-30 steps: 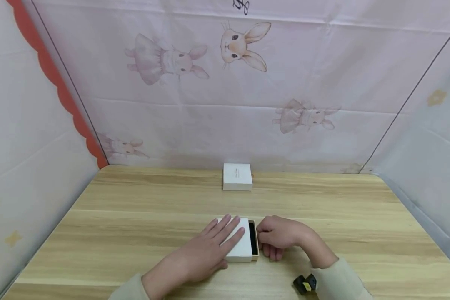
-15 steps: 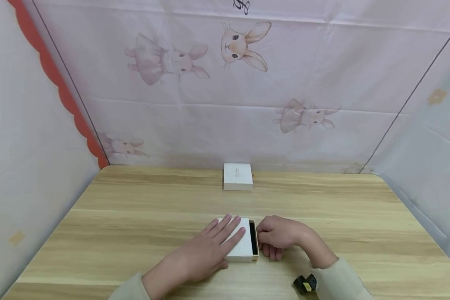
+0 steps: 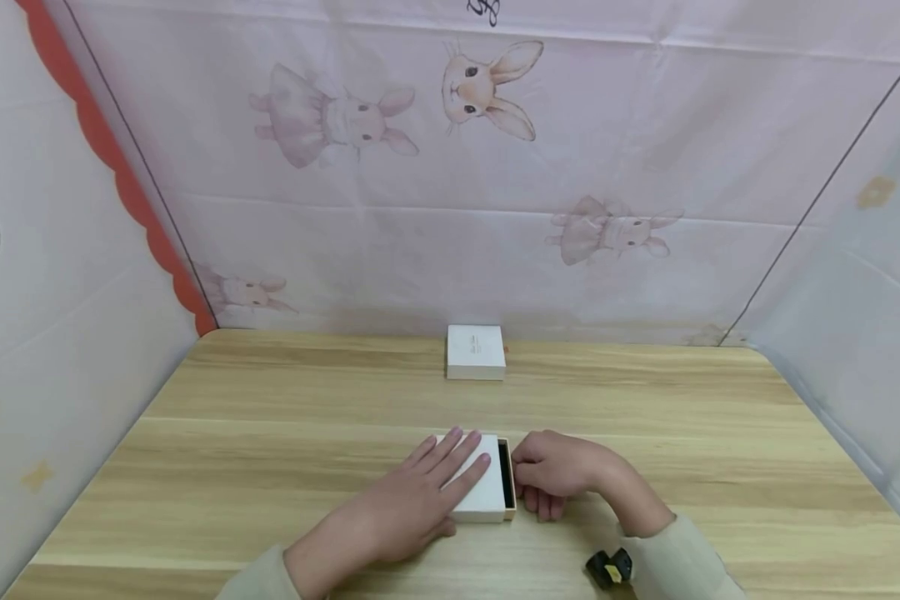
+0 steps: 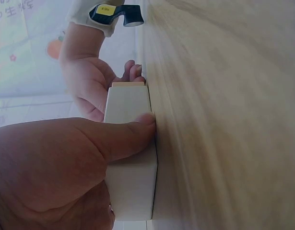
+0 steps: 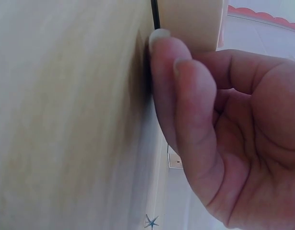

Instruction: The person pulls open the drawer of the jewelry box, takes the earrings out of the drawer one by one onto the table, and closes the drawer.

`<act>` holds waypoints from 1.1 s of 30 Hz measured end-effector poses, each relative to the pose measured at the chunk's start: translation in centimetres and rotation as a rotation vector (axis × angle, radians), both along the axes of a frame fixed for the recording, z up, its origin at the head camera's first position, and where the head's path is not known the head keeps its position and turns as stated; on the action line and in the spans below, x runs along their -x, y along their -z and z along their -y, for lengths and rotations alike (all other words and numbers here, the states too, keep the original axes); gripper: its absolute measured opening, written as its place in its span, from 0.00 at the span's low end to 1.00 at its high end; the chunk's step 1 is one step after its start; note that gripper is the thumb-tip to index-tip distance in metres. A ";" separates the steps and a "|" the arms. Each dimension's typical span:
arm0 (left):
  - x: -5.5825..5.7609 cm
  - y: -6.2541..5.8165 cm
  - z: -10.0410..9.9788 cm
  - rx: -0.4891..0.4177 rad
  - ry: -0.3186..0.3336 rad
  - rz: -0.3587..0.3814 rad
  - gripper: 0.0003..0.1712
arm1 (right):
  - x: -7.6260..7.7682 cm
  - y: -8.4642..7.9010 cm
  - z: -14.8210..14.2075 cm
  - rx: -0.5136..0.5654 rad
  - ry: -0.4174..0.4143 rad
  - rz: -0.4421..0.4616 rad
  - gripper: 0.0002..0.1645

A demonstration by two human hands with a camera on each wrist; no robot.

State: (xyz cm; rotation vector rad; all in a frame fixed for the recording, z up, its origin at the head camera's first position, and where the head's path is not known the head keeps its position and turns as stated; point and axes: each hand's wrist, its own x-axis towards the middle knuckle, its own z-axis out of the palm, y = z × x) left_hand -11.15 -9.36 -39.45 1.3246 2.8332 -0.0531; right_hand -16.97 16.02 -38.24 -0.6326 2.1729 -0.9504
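Observation:
A white sliding box [image 3: 482, 487] lies near the front middle of the table, its drawer [image 3: 509, 515] with a black lining sticking out a little on the right. My left hand [image 3: 405, 504] holds the outer sleeve, with fingers spread over the top. In the left wrist view its thumb [image 4: 130, 139] presses the near side. At the drawer's right end is my right hand [image 3: 562, 467], fingers curled; thumb and index meet the end wall, the exact pinch being hidden. In the right wrist view, other fingertips [image 5: 193, 81] hang beside the tabletop, just below the box end [image 5: 190, 21].
A second white box [image 3: 476, 350] with small lettering stands at the back edge of the wooden table [image 3: 285, 392], against the rabbit-print backdrop [image 3: 390, 250]. A black device with a yellow label [image 3: 610, 570] sits by the right sleeve.
Both hands stay nearly still on the box. The drawer's exposed strip looks very slightly narrower, and the right hand is a touch farther left.

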 end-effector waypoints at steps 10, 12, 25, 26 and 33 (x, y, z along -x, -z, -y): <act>0.0 0.0 0.0 0.009 -0.004 -0.013 0.47 | 0.0 0.0 0.1 0.000 0.002 -0.004 0.19; 0.0 0.0 0.0 0.011 -0.004 -0.013 0.47 | 0.0 0.0 0.1 0.003 0.003 -0.002 0.19; 0.0 -0.1 -0.1 0.006 -0.006 0.002 0.47 | -0.2 0.1 0.4 0.013 0.014 -0.013 0.19; 0.0 -0.1 -0.1 0.005 -0.005 -0.001 0.47 | -0.2 0.1 0.5 0.014 0.014 -0.012 0.19; -0.1 0.0 -0.1 0.006 -0.009 -0.010 0.47 | -0.2 0.2 0.6 0.011 0.007 -0.025 0.19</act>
